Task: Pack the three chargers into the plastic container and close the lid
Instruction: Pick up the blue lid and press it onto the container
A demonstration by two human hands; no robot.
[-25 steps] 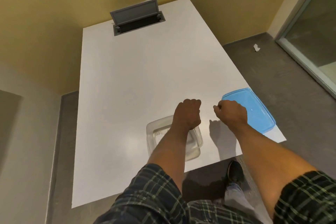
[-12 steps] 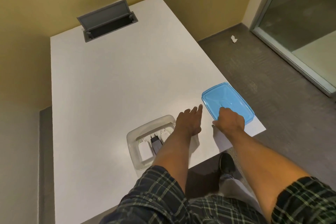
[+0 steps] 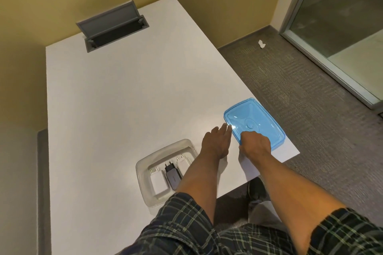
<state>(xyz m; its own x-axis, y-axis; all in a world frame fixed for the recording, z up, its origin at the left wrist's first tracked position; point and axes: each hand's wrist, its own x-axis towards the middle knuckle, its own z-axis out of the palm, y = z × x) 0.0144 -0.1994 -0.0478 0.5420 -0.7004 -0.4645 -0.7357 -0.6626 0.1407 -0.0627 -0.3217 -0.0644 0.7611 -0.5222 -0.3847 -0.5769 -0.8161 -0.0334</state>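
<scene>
A clear plastic container sits near the table's front edge. It holds three chargers side by side: a white one, a dark grey one and another white one; my left forearm hides its right side. The blue lid lies flat at the table's right corner. My left hand stretches out flat, with its fingertips at the lid's left edge. My right hand is curled over the lid's near-left corner and grips it.
The white table ends just right of the lid and drops to grey carpet. A grey cable hatch stands open at the table's far end. A paper scrap lies on the floor near a glass door. My shoe shows under the table.
My left hand has opened from a fist and moved off the container toward the lid. My right hand has moved right onto the lid's near corner. All three chargers now show.
</scene>
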